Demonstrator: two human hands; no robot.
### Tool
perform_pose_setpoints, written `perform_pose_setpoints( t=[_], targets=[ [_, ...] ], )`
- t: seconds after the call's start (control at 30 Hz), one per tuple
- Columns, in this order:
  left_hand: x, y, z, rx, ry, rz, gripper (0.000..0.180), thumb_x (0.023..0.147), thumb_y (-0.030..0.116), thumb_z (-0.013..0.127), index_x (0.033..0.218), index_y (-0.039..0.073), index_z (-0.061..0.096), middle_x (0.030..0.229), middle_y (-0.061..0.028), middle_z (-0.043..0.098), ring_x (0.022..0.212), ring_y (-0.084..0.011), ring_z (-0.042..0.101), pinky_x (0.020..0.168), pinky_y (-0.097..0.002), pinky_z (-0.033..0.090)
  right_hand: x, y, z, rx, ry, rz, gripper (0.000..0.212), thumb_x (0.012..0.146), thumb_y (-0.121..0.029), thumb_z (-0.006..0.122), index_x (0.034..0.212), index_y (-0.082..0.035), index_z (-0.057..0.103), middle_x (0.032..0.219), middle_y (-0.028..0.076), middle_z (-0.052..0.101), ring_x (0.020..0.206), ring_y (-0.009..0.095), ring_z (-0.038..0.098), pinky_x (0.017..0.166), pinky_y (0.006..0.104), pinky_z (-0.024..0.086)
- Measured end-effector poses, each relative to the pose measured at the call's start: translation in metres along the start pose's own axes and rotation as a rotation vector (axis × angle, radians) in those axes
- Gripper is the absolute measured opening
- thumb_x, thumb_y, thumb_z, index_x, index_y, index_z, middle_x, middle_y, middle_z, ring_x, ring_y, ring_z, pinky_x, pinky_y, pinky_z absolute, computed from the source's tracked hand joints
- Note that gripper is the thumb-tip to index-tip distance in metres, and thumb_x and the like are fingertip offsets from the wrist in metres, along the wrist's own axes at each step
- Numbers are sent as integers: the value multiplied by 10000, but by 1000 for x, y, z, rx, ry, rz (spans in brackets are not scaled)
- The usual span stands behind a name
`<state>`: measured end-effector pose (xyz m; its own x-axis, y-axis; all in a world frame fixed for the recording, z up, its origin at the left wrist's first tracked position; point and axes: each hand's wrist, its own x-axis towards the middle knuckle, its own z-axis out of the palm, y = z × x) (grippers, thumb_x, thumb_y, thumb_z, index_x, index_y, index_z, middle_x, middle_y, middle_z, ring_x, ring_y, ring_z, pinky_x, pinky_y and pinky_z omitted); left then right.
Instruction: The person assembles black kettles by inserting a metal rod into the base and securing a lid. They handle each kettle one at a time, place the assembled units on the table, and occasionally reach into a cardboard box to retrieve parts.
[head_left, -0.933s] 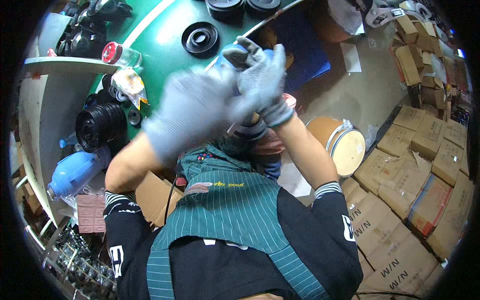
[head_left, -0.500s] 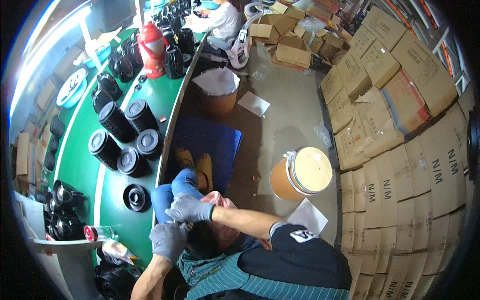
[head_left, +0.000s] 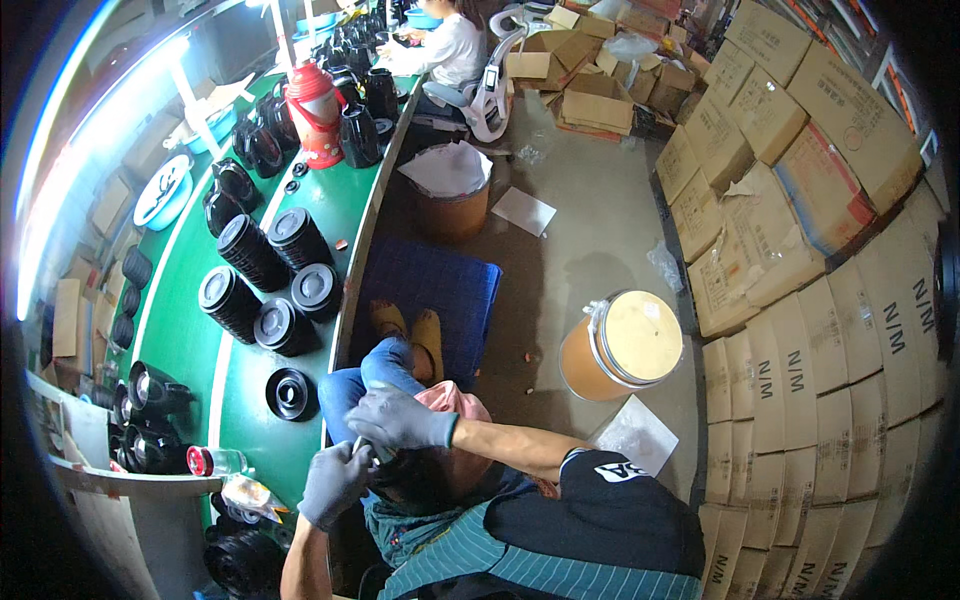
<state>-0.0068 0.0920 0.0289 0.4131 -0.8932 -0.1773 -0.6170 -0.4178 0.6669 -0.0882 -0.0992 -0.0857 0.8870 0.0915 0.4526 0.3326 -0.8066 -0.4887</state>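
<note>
My left hand (head_left: 336,485), in a grey glove, is closed beside the lap, its fingertips close to the other hand. My right hand (head_left: 402,418), gloved the same, is closed too, its fingers bent down toward the left one. Between them shows a small greyish piece, too little to name. Below the hands, a dark black rounded thing (head_left: 412,482) lies at my lap, partly hidden by the right hand and by a pink cloth (head_left: 462,405). A black ringed lid-like part (head_left: 291,394) lies alone on the green bench (head_left: 250,415) to the left.
Several stacks of black round parts (head_left: 315,287) stand on the bench, with a red thermos (head_left: 318,120) behind. A glass jar with a red lid (head_left: 220,461) lies near. On the floor are a drum (head_left: 640,335) and boxes (head_left: 820,340). A co-worker (head_left: 455,50) sits far off.
The whole view has shifted a little to the right. My hands stay close together over the lap; a small greyish piece now shows between their fingers.
</note>
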Motion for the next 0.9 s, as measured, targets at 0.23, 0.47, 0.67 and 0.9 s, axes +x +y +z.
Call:
perform_pose_setpoints(
  t=[0.23,0.47,0.67,0.9],
  targets=[
    [-83,-96,21,-598,693,-531,324,1130,313,549,963,52,643,629,4,554,493,-87,506,468,-270,393,-54,-52,-23,175,-243,410,1009,928,-646,693,1641,-33,325,1607,432,302,1525,552,317,1275,587,263],
    [-68,-255,70,-166,998,-744,467,1117,394,544,877,4,634,621,-73,623,494,-176,598,465,-343,480,-31,-54,-13,199,-153,634,1106,827,-615,821,1661,-84,325,1627,416,297,1534,538,332,1261,558,314],
    [-67,-299,77,-55,889,-850,532,1086,434,555,918,-55,682,703,-194,712,611,-345,684,598,-481,527,-18,-55,-28,324,-198,714,812,785,-538,873,1427,-96,644,1580,324,465,1461,462,481,1222,493,394],
    [-108,-190,62,195,1031,-478,655,1009,369,704,1484,-36,504,1370,-282,595,1279,-415,586,1066,-516,477,-17,-50,-70,581,426,591,679,790,-167,959,1370,-3,647,1422,153,641,1308,254,618,1165,414,478]
  ],
)
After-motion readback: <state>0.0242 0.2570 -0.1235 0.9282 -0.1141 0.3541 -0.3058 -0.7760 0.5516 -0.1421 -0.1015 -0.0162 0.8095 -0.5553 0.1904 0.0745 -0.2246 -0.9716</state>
